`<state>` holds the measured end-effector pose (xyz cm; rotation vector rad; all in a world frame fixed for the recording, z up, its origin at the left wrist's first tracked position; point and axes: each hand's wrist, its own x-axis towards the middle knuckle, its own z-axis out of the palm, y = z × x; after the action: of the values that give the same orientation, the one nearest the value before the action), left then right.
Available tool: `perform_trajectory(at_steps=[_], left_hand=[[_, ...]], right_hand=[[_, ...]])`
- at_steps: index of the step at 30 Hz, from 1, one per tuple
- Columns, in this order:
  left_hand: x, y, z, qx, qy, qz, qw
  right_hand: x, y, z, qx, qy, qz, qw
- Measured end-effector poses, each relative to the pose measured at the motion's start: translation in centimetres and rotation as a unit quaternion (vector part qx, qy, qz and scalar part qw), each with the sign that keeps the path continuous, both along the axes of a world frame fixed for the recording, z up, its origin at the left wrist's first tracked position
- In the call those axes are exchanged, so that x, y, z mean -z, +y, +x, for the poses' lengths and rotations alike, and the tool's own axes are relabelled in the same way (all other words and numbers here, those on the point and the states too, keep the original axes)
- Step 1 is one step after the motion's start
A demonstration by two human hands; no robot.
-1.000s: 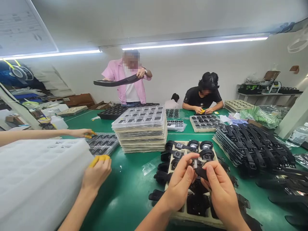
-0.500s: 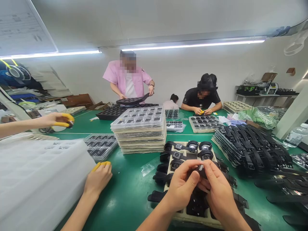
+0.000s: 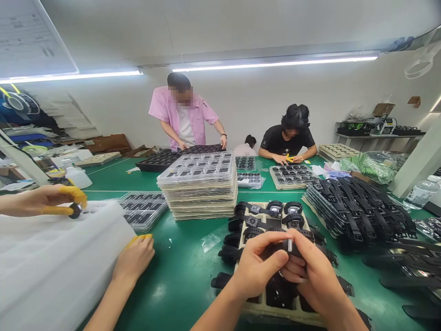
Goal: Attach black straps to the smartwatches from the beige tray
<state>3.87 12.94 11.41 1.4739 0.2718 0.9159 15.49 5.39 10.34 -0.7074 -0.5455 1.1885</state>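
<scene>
My left hand (image 3: 257, 264) and my right hand (image 3: 315, 266) meet over a beige tray (image 3: 263, 309), both closed on a small black watch part (image 3: 290, 247) with a shiny metal piece on it. The fingers cover much of the part, so its full shape is hidden. Under and around my hands, the tray holds several black watches (image 3: 252, 221) with straps. More black straps (image 3: 223, 280) stick out over the tray's left edge, and a few lie past its right side.
Stacked clear trays (image 3: 198, 197) stand left of centre. Black straps (image 3: 365, 207) top another stack at right. At left, a co-worker's yellow-tipped hand (image 3: 134, 257) rests by a white foam block (image 3: 103, 257). Two people work across the green table (image 3: 179, 276).
The part in my hands has turned slightly, showing more of its metal piece. At left, the co-worker's raised hand has moved down to the foam block. The person in pink has lowered a black tray.
</scene>
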Motion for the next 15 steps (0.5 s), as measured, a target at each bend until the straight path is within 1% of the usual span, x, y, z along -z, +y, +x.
perform_trajectory(at_steps=[1, 3, 7, 10, 12, 14, 15], left_hand=[[0.1, 0.2, 0.0, -0.004, 0.000, 0.003, 1.000], [0.2, 0.5, 0.0, -0.006, 0.004, 0.005, 1.000], [0.3, 0.7, 0.1, 0.032, 0.016, -0.018, 0.999], [0.5, 0.4, 0.4, 0.057, 0.003, -0.042, 0.997], [0.5, 0.2, 0.6, 0.047, 0.001, -0.026, 0.999], [0.5, 0.1, 0.6, 0.028, 0.012, 0.006, 1.000], [0.4, 0.1, 0.6, 0.020, 0.019, 0.022, 0.999]], right_hand=[[-0.1, -0.1, 0.1, -0.022, -0.001, 0.010, 1.000], [-0.4, -0.2, 0.0, -0.025, -0.008, 0.017, 1.000], [-0.7, -0.2, -0.2, 0.029, -0.002, -0.022, 0.999], [-0.9, -0.1, -0.4, 0.115, -0.042, -0.057, 0.991], [-1.0, -0.1, -0.5, 0.148, -0.097, -0.062, 0.982], [-1.1, 0.0, -0.6, 0.147, -0.133, -0.056, 0.979], [-1.1, 0.0, -0.6, 0.143, -0.134, -0.056, 0.979]])
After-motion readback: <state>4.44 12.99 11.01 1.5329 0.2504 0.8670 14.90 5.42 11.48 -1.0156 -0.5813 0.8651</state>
